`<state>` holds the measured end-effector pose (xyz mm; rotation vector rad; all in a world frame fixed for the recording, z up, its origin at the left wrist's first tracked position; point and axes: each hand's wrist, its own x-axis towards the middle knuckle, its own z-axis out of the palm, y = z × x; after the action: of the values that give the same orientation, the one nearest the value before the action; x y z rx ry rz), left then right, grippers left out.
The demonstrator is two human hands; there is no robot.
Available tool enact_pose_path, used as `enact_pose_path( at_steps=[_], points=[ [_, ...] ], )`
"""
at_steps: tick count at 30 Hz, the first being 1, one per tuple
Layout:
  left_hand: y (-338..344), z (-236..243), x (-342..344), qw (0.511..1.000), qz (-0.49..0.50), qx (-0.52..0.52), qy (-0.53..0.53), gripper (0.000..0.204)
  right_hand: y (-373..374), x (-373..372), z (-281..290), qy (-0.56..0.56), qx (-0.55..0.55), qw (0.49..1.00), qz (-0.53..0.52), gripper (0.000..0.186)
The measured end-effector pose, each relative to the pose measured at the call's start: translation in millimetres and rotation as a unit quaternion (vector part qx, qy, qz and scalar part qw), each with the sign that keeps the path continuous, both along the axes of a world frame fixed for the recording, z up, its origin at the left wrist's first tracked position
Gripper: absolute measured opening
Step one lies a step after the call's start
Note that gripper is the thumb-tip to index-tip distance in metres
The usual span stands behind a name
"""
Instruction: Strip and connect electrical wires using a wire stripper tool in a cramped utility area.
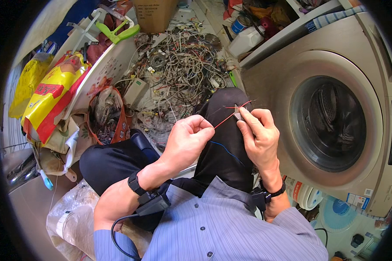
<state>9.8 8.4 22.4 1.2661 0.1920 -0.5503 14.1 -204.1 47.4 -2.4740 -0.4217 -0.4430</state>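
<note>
Between both hands, above my right knee, runs a thin red wire point(223, 122). My left hand point(186, 138) is closed, pinching one end of it between thumb and fingers. In my right hand point(262, 135) a small flat grey metal piece point(237, 115), blade-like in shape, is gripped between thumb and fingers. The red wire meets this piece, and red wire ends stick out beyond it to both sides. Whether the metal cuts into the wire is too small to tell. A thin blue wire point(226, 149) lies across my dark trouser leg below.
A large tangle of cables point(183, 61) covers the floor ahead. An orange-red container point(119, 124) with scraps stands left of it, near a yellow and red bag point(52, 98). A front-loading washing machine point(287, 82) stands close on my right. A cardboard box point(154, 15) is at the back.
</note>
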Motion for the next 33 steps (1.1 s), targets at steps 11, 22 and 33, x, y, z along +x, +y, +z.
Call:
enact_pose_path(
  at_steps=[11, 22, 33],
  points=[
    [0.6, 4.9, 0.9, 0.999, 0.012, -0.046, 0.015, 0.009, -2.1, -11.7, 12.6, 0.051, 0.120, 0.991, 0.042, 0.033],
    [21.7, 23.5, -3.0, 0.996, 0.015, -0.086, -0.018, 0.011, 33.6, 17.8, 40.8, 0.392, 0.460, 0.796, -0.026, 0.013],
    [92.1, 24.1, 12.8, 0.980, 0.143, -0.137, -0.024, 0.015, 113.7, 74.1, 10.6, 0.427, 0.485, 0.749, 0.149, 0.013]
  ],
)
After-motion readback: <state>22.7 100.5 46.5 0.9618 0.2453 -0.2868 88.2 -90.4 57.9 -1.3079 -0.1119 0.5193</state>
